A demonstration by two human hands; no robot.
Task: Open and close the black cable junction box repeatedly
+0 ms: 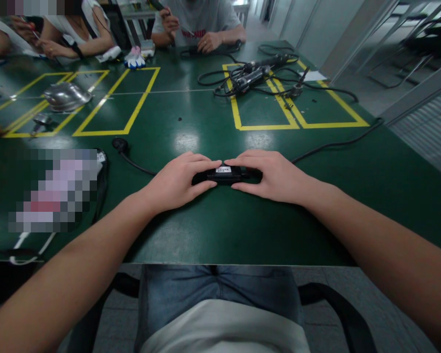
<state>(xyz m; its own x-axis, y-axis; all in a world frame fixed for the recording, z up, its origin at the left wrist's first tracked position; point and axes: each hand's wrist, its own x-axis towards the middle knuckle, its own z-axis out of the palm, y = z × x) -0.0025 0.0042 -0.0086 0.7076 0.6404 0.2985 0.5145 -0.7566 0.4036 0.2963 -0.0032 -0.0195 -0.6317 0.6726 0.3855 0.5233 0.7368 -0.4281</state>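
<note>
At near side of green table (pixel 224 235), black box (pixel 224 177) between left hand (pixel 180 179) and right hand (pixel 279 175). Both pinch it. Best: hold gently, both sides even, keep cord (pixel 137 167) loose.

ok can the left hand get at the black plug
Likely yes: the black plug lies just beyond and to the left of the left hand, with only its cable and tabletop between. The hand would probably have to let go of the black box first.
</note>
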